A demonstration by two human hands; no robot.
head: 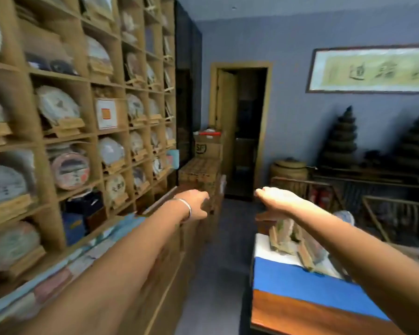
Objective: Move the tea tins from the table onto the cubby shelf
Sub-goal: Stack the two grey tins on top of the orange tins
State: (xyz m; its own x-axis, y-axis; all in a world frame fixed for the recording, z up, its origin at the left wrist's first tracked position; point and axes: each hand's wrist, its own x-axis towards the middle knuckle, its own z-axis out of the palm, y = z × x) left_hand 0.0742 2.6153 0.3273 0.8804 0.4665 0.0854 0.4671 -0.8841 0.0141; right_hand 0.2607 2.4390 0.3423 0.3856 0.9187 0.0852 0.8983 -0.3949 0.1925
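Note:
The wooden cubby shelf (87,78) fills the left wall, most cubbies holding round wrapped tea cakes on small stands. My left hand (196,204), with a silver bangle at the wrist, reaches forward beside the shelf's low counter and holds nothing. My right hand (278,199) stretches out over the near end of the table (300,310), fingers apart and empty. Under my right forearm a few pale round packages on wooden stands (288,240) sit on the table's white and blue cloth. The picture is blurred, and I cannot make out any tea tins.
A low counter (102,240) with papers runs along the shelf's base. Cardboard boxes (207,151) are stacked at the aisle's far end beside an open doorway (242,131). A sideboard with dark stacked towers (344,139) and a basket lines the right wall. A grey floor aisle lies between counter and table.

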